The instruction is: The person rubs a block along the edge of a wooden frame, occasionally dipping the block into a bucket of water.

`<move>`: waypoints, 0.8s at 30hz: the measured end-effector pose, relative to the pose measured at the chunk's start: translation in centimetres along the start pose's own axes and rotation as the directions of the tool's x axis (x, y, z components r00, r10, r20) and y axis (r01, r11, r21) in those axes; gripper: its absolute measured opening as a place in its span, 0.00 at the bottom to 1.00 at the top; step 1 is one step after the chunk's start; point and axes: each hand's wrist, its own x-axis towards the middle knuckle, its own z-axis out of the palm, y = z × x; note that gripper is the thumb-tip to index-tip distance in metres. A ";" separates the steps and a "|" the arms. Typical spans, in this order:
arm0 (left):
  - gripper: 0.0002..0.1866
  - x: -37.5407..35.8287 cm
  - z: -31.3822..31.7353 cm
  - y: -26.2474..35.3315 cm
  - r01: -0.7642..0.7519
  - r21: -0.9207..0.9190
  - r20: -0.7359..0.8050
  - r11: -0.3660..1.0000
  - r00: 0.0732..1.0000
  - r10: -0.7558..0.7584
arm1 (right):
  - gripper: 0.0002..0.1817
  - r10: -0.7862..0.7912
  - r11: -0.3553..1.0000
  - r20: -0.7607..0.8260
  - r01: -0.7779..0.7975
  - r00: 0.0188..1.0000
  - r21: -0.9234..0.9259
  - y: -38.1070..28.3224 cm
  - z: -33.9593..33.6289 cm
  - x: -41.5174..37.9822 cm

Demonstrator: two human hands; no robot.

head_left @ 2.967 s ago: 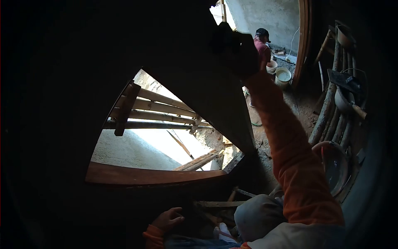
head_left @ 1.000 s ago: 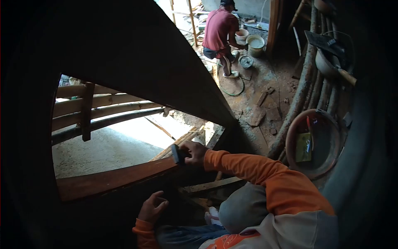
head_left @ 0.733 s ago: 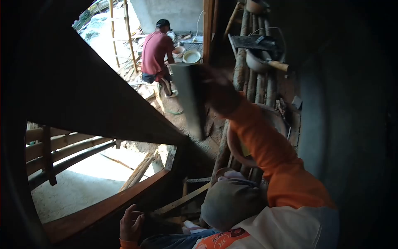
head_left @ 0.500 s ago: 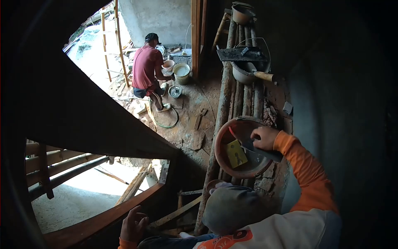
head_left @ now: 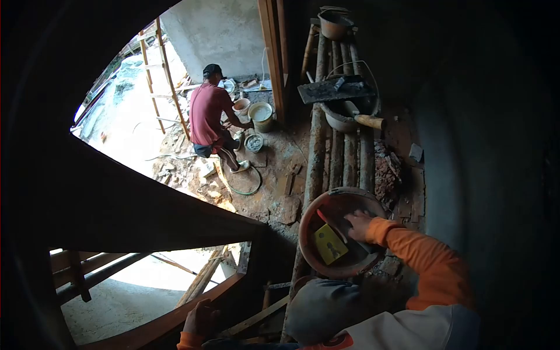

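Note:
My right hand (head_left: pixel 359 226), in an orange sleeve, reaches into a round clay-coloured basin (head_left: pixel 304 248). Its fingers are bent over a flat grey blade-like tool (head_left: pixel 368 247), which the hand partly hides. Left of the fingers, a yellow block with dark holes (head_left: pixel 330 244) lies in the basin. Beside that block is a thin red piece, perhaps a handle (head_left: pixel 321 216). Down at the lower left, my left hand (head_left: pixel 201 318) is loosely curled near a reddish-brown wooden beam (head_left: pixel 157 328), its fingers slightly apart, with nothing visible in it.
The basin rests on a bench of round poles (head_left: pixel 317 157). Farther along it stand a bucket with a wood-handled trowel (head_left: pixel 368 121), a dark board (head_left: pixel 318 92) and another bucket (head_left: pixel 336 26). A person in a red shirt (head_left: pixel 207 114) bends over several buckets at the back.
The view has shifted, so the basin sits lower. My right hand has moved lower over the blade-like tool inside the basin. My left hand looks more curled, and the co-worker remains bent.

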 end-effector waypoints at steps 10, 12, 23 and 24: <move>0.19 1.7 -1.9 3.6 0.029 -0.137 0.007 0.990 1.000 -0.028 | 0.28 -0.146 0.982 -0.443 0.183 0.884 0.042 2.6 3.5 3.5; 0.18 1.9 -2.3 4.7 0.134 -0.155 0.046 0.979 0.991 -0.128 | 0.29 -0.017 0.997 -0.365 0.044 0.931 0.067 1.4 3.4 3.0; 0.24 3.2 -0.4 2.2 0.075 -0.121 0.043 0.990 0.997 -0.071 | 0.26 -0.291 0.904 -0.530 0.410 0.797 0.120 0.4 -5.2 -5.6; 0.25 3.5 0.3 2.6 0.082 -0.116 0.058 0.990 0.995 -0.076 | 0.26 -0.235 0.818 -0.578 0.480 0.781 0.317 -0.3 -5.8 -5.7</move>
